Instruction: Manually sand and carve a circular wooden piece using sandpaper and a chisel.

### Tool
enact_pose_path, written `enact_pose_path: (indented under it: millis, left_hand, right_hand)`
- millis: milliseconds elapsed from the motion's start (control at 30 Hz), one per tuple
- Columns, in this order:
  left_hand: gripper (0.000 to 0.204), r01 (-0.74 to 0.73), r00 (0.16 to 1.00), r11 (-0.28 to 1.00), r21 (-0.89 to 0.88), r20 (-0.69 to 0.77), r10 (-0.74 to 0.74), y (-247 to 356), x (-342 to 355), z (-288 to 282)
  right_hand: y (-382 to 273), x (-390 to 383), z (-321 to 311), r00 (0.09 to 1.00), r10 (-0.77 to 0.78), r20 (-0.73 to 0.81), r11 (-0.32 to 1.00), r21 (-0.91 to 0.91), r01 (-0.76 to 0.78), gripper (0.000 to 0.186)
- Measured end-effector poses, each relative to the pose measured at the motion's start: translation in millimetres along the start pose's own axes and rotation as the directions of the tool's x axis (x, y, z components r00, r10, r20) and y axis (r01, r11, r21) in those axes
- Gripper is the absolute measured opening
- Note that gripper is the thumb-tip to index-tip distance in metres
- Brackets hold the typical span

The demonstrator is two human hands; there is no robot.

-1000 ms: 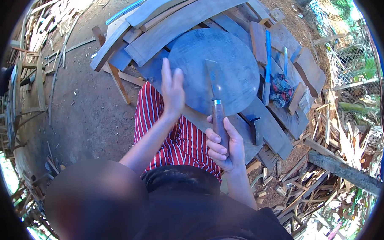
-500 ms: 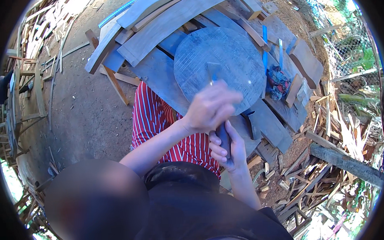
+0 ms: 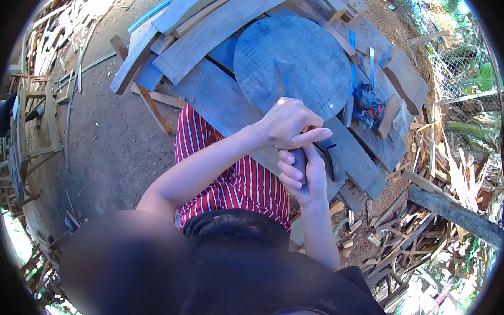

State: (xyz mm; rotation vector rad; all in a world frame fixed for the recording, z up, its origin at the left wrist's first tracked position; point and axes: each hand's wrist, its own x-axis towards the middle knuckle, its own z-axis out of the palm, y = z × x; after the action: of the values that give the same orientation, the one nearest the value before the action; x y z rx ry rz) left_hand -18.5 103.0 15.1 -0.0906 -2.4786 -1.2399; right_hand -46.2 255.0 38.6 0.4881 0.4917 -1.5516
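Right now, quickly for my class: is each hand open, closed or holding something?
Left hand: over the chisel; whether it grips cannot be told.
Right hand: closed, holding the chisel's handle.

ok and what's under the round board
Wooden planks show past the edge of the round board, apparently supporting it; its underside and whatever lies directly beneath are covered.
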Motion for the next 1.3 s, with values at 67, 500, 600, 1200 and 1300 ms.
enact_pose_path:
  millis: [67, 500, 600, 1200, 1300]
  left_hand:
    - [0.048, 0.005, 0.999, 1.000, -0.003, -0.053, -0.005, -1, 1, 0]
    - [0.047, 0.305, 0.948, 0.705, 0.640, -0.274, -0.162, -153, 113, -38]
    - [0.046, 0.343, 0.932, 0.719, 0.605, -0.313, -0.182, -138, 103, -36]
    - [0.046, 0.430, 0.901, 0.585, 0.687, -0.284, -0.329, -109, 72, -28]
    - [0.046, 0.429, 0.903, 0.633, 0.644, -0.320, -0.286, -128, 73, -38]
  right_hand:
    - [0, -1, 1, 1.000, -0.016, 0.000, 0.999, -0.032, 0.016, 0.040]
    - [24, -46, -13, 0.942, -0.301, -0.146, 0.823, -0.538, 0.180, 0.032]
    - [29, -52, -14, 0.904, -0.382, -0.192, 0.781, -0.590, 0.205, 0.032]
    - [30, -13, -36, 0.709, -0.699, -0.093, 0.472, -0.804, 0.360, 0.029]
    - [34, 8, -33, 0.622, -0.770, -0.144, 0.531, -0.684, 0.499, 0.029]
